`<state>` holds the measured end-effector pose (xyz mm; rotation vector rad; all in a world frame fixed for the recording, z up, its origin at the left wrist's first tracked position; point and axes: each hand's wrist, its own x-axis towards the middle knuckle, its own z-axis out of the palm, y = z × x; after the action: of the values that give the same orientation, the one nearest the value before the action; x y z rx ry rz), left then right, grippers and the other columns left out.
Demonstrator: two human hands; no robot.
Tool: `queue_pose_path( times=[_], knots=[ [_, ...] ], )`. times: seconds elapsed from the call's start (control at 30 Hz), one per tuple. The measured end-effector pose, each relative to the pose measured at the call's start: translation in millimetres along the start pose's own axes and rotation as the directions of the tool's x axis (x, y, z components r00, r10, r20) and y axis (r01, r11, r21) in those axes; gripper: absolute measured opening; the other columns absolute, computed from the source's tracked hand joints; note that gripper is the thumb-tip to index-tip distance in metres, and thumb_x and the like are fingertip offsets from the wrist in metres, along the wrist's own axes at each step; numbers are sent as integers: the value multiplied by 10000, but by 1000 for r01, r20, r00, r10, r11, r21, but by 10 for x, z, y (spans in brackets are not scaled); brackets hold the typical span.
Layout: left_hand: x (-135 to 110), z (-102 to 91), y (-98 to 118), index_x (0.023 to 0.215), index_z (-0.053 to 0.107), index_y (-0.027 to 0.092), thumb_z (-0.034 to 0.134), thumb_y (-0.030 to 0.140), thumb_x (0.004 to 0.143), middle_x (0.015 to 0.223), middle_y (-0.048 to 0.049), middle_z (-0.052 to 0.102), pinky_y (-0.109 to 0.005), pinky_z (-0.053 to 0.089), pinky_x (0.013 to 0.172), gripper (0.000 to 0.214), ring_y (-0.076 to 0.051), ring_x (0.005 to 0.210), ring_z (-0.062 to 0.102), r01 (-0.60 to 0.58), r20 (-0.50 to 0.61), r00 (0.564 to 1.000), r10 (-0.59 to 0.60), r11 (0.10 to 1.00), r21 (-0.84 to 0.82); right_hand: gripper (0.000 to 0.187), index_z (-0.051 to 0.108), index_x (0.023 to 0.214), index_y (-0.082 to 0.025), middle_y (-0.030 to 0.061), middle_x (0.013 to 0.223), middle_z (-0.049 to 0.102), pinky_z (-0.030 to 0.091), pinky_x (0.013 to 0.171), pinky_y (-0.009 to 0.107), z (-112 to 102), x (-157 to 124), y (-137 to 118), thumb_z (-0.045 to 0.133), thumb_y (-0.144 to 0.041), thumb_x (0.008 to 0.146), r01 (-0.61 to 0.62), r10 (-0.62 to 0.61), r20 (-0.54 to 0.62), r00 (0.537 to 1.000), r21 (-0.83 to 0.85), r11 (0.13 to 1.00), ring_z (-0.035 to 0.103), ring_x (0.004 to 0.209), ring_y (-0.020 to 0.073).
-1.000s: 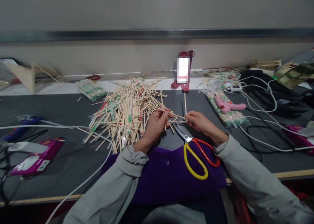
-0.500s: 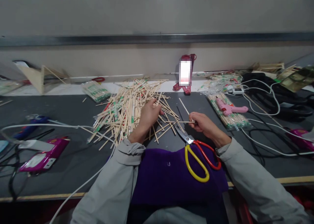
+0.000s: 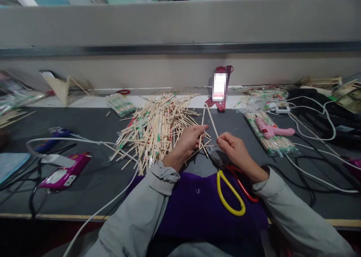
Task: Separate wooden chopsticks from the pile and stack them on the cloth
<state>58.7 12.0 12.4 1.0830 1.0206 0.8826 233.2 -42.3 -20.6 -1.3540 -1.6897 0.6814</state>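
A big loose heap of thin wooden sticks lies on the dark table in front of me. My left hand is at the heap's right edge, fingers pinched on one upright stick. My right hand is just to its right, pinching a slanted stick and a short crosswise piece. The two hands nearly touch. Scissors with a yellow and a red handle lie under my right wrist, partly on purple cloth.
A pink glue gun rests on packed sticks at right, among white and black cables. Magenta glue gun and a blue one lie left. A phone on a red stand leans on the back wall.
My left hand left the heap with a stick and came back beside my right hand. The view shifted slightly, so everything sits a bit further right.
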Motion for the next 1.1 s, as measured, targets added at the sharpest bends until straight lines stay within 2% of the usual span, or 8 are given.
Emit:
queue_pose_path(
  times=[0.07, 0.13, 0.27, 0.43, 0.67, 0.77, 0.93, 1.1],
  knots=[
    [37, -64, -74, 670, 599, 147, 653, 347, 820, 510, 55, 446, -182, 185, 330, 256, -27, 333, 310, 2, 24, 1000, -4, 994, 107, 236, 515, 719, -213, -22, 642, 515, 333, 594, 261, 1, 10, 19, 463, -342, 910, -17, 17, 14, 1000, -6, 1000, 455, 606, 131],
    [54, -115, -127, 671, 592, 150, 647, 339, 827, 522, 48, 473, -168, 228, 329, 251, -28, 343, 350, -27, 39, 999, 22, 990, 140, 235, 520, 720, -210, -26, 636, 504, 331, 594, 257, 11, 21, 44, 468, -341, 909, -34, 34, 33, 999, 0, 999, 450, 608, 129],
    [60, -123, -170, 778, 662, 127, 663, 334, 816, 616, 11, 567, -148, 328, 371, 210, -29, 408, 446, -44, 81, 996, 45, 999, -10, 243, 538, 722, -207, -32, 645, 499, 318, 586, 247, 50, 23, 64, 495, -369, 898, -60, 55, 114, 992, 47, 997, 431, 605, 123],
    [45, -80, -170, 974, 696, 104, 679, 291, 811, 620, 9, 587, -145, 396, 417, 249, -37, 436, 502, -39, 78, 996, 51, 988, -150, 240, 593, 748, -198, -31, 663, 530, 307, 580, 240, 72, 8, 50, 493, -357, 896, -65, 47, 194, 980, 86, 994, 438, 611, 118],
    [15, -47, -160, 888, 699, 91, 716, 278, 785, 566, 1, 598, -139, 417, 441, 214, -47, 446, 538, 49, 96, 995, -33, 986, -160, 303, 642, 795, -170, -4, 722, 569, 342, 624, 239, 75, -2, 46, 467, -383, 920, -48, 21, 248, 969, 106, 993, 479, 669, 125],
    [2, -25, -161, 849, 690, 90, 702, 267, 793, 549, 2, 600, -147, 425, 443, 186, -52, 436, 540, 30, 76, 997, -17, 986, -164, 340, 668, 857, -155, 2, 728, 594, 332, 598, 234, 74, 1, 28, 450, -404, 932, -33, 8, 280, 960, 86, 996, 484, 648, 120],
    [-5, -18, -158, 810, 677, 84, 654, 253, 825, 532, -2, 598, -156, 440, 459, 171, -57, 432, 544, -39, -16, 999, 37, 987, -157, 380, 626, 731, -159, -4, 630, 564, 320, 577, 237, 71, 3, -19, 430, -413, 936, 39, -18, 236, 972, -83, 996, 469, 588, 115],
    [63, -42, -128, 801, 672, 90, 629, 220, 840, 515, 7, 580, -144, 402, 430, 142, -51, 420, 528, -33, -49, 999, 22, 971, -236, 388, 588, 693, -171, -7, 605, 557, 323, 569, 240, 94, 32, -89, 409, -413, 938, 4, 12, 177, 984, -86, 996, 479, 573, 120]
  ],
)
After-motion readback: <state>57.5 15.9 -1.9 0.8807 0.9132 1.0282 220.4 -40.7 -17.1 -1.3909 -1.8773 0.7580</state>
